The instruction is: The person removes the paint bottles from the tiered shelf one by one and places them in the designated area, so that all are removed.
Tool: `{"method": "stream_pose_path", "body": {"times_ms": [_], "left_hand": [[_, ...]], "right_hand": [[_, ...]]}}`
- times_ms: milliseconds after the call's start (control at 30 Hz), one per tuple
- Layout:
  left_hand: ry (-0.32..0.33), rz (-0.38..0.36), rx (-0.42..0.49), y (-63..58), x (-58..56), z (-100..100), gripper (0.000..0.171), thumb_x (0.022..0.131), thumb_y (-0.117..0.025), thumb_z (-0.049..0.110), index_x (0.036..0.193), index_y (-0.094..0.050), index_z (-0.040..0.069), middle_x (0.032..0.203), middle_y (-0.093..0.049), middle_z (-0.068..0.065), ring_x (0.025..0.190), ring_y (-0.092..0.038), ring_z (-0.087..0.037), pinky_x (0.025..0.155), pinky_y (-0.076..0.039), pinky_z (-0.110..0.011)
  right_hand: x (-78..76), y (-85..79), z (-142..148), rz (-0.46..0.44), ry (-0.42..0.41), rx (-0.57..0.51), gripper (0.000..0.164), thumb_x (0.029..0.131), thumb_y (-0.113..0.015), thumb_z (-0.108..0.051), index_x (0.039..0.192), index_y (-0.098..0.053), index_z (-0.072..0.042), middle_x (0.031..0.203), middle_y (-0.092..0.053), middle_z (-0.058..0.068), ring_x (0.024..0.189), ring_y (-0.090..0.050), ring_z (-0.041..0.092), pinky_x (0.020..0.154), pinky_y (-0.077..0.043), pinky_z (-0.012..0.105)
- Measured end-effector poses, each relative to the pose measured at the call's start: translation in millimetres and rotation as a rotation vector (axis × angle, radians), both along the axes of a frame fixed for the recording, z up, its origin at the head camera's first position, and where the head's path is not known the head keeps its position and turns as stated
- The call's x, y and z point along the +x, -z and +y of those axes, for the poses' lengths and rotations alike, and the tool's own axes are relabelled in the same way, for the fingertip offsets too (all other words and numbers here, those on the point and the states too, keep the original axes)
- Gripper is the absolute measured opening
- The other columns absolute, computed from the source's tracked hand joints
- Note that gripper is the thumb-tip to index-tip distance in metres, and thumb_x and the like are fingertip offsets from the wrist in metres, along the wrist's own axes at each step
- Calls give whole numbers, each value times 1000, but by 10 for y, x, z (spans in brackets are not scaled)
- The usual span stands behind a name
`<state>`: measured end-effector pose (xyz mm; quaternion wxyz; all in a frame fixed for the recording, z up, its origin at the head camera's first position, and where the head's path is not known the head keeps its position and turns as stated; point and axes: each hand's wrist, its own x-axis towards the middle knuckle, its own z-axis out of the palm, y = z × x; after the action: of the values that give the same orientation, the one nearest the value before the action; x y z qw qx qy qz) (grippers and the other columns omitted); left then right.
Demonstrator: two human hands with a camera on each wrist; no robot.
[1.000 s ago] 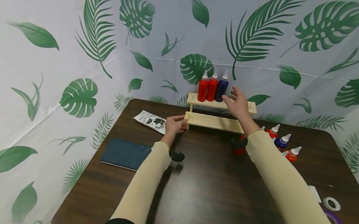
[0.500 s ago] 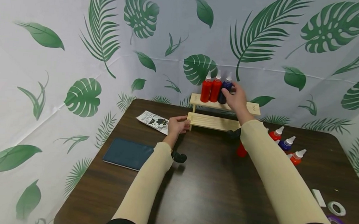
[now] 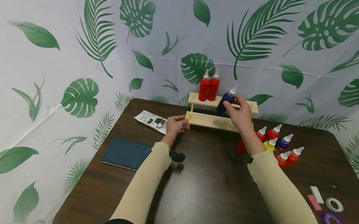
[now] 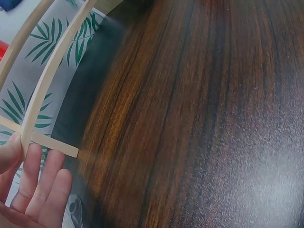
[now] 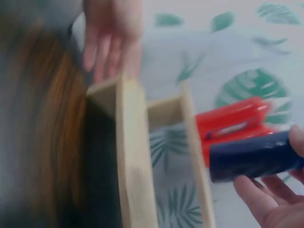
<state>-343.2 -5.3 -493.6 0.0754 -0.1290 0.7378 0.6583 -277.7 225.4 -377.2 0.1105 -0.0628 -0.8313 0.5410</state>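
A two-step wooden rack (image 3: 212, 121) stands at the back of the table. My left hand (image 3: 175, 126) grips the left end of its lower step, thumb on top and fingers below in the left wrist view. In my right hand (image 3: 241, 115) a dark blue squeeze bottle (image 3: 223, 104) with a white nozzle is held, tilted, in front of the upper step. The right wrist view shows the bottle's base (image 5: 228, 161) apart from the boards. Two red bottles (image 3: 204, 89) stand side by side at the upper step's left part.
Several red, yellow and blue bottles (image 3: 283, 141) cluster at the right, with a red bottle (image 3: 240, 147) partly behind my right wrist. A dark notebook (image 3: 126, 153) and a printed packet (image 3: 149, 119) lie left. Tape rolls (image 3: 334, 205), a white block (image 3: 316, 194) and pink piece (image 3: 314, 202) lie front right.
My right hand reached the blue bottle, took hold of it and lifted it off the upper step, tilting it forward and down to the right. My left hand stays on the rack.
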Motion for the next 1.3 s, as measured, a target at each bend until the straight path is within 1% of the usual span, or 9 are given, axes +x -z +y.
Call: {"method": "stream_pose_path", "body": {"times_ms": [133, 267, 367, 467, 533, 667, 800, 933, 1300], "left_hand": [[-1, -7, 0, 11, -13, -7, 27, 82, -77, 18, 109, -75, 15, 79, -73, -12, 66, -72, -20, 59, -58, -34], [-1, -5, 1, 7, -29, -8, 27, 82, -77, 17, 109, -74, 14, 80, -73, -13, 68, -72, -21, 56, -58, -32], [-9, -23, -1, -3, -26, -9, 27, 82, -77, 17, 109, -74, 15, 80, -73, -13, 69, -72, -22, 60, -58, -34], [-7, -17, 3, -14, -11, -8, 27, 83, -77, 17, 109, -74, 15, 80, -73, -14, 70, -72, -23, 64, -59, -38], [-3, -11, 5, -12, -3, -13, 27, 83, -76, 17, 109, -74, 15, 80, -73, -14, 70, -72, -23, 64, -59, -38], [-2, -3, 9, -14, 13, -21, 27, 83, -77, 18, 109, -74, 15, 80, -73, -14, 69, -72, -22, 61, -58, -35], [4, -3, 10, -30, 25, -16, 27, 83, -76, 18, 109, -74, 14, 80, -73, -13, 68, -72, -21, 62, -59, -35], [9, 4, 12, -29, 40, -23, 27, 83, -76, 18, 110, -74, 14, 80, -73, -14, 69, -72, -22, 64, -59, -38], [21, 15, 32, -17, 37, -28, 28, 83, -76, 19, 110, -74, 14, 82, -73, -14, 75, -72, -25, 70, -58, -42]], "right_hand": [[496, 26, 33, 28, -66, -92, 63, 92, -62, -39, 144, -41, -10, 135, -49, 19, 117, -56, 35, 85, -52, 34], [915, 185, 129, -7, -87, -84, 63, 93, -61, -38, 144, -41, -7, 135, -49, 20, 116, -57, 38, 79, -52, 22], [1164, 370, 214, -62, -35, -27, 65, 92, -61, -39, 144, -40, -4, 135, -50, 22, 115, -58, 38, 78, -52, 16], [1358, 544, 294, -84, 62, 75, 64, 92, -62, -38, 142, -43, -2, 133, -52, 22, 115, -58, 37, 84, -50, 22], [1449, 645, 334, -79, 121, 110, 62, 92, -64, -36, 140, -46, -2, 132, -53, 22, 115, -58, 37, 89, -48, 30], [1544, 788, 385, -109, 209, 186, 62, 92, -63, -36, 141, -45, -2, 135, -52, 24, 115, -57, 40, 93, -45, 45], [1558, 888, 410, -169, 291, 229, 63, 94, -59, -38, 145, -40, -6, 138, -50, 24, 117, -56, 41, 95, -45, 53], [1529, 944, 423, -165, 337, 233, 63, 94, -60, -37, 145, -40, -7, 139, -48, 23, 118, -55, 41, 97, -43, 53], [1443, 1009, 408, -138, 399, 201, 62, 93, -63, -34, 144, -41, -8, 140, -48, 21, 118, -55, 40, 95, -46, 51]]}}
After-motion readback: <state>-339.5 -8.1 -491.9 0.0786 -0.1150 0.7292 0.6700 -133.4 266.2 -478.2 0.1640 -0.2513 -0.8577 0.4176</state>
